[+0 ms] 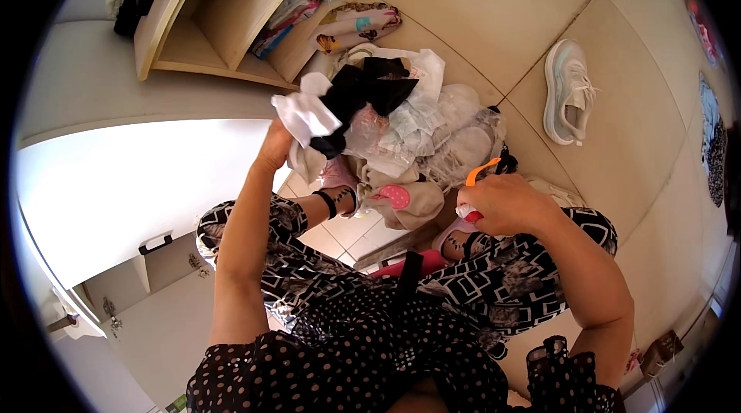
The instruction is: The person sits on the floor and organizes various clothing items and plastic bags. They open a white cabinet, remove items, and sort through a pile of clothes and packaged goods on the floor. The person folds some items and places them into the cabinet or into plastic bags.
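My left hand (276, 144) is closed on a bunched white cloth (307, 114), possibly a sock; a beige fabric piece (306, 161) hangs just below my fingers. Beside it, black fabric (369, 93) tops a pile of clear plastic bags (413, 129) and clothes on the floor. My right hand (505, 203) is closed in a fist over my right knee. From its top pokes a curved orange strip (482, 171), and red and white material (468, 214) shows under the fingers. A beige cloth with a pink dotted patch (409, 203) lies between my feet.
An open wooden shelf unit (224, 19) with folded items stands at the far left. A butterfly-patterned bundle (357, 27) lies by it. One white sneaker (570, 91) rests on the tiles at right. A white cabinet panel (147, 189) fills the left side.
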Tool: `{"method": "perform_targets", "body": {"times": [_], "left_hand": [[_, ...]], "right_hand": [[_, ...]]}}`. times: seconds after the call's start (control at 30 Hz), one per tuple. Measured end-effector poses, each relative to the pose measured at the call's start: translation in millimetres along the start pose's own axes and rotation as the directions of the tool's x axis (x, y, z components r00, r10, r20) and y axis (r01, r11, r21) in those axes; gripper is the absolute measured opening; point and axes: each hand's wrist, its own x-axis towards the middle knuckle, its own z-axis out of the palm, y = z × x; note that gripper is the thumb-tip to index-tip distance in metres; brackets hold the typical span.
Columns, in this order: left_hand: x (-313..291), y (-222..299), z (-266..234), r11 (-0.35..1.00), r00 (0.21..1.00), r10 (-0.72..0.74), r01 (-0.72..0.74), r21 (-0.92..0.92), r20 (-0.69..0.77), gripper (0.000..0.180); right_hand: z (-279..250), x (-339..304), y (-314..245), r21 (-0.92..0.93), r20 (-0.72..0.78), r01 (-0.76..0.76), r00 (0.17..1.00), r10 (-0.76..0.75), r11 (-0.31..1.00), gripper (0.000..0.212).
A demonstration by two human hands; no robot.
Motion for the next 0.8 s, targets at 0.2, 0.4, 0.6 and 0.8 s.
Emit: {"method": "perform_targets", "body": {"times": [0.2, 0.4, 0.6, 0.8], "left_hand": [[1.5, -35.5, 33.1, 0.834, 0.988, 0.104, -0.151, 0.531, 0.118, 0.070], [2.1, -51.0, 61.9, 0.711, 0.920, 0.390, -0.285, 0.643, -0.024, 0.043], [13.5, -30.8, -24.2, 0.985, 0.974, 0.154, -0.165, -0.055, -0.165, 0.026], [0.6, 9.7, -77.4, 0.751, 0.981, 0.159, -0.047, -0.659, 0.112, 0.035]], "right_hand": [[-2.4, 1.4, -2.6, 0.013, 0.018, -0.033, 0.999, 0.033, 0.999, 0.024], [-3.5, 4.8, -4.0, -0.002, 0.019, -0.006, 1.000, 0.006, 1.000, 0.024], [-3.8, 4.5, -2.5, -0.014, 0.012, 0.011, 1.000, -0.011, 1.000, 0.023], [-6.2, 4.4, -7.8, -0.014, -0.026, 0.005, 1.000, -0.005, 1.000, 0.018]]}}
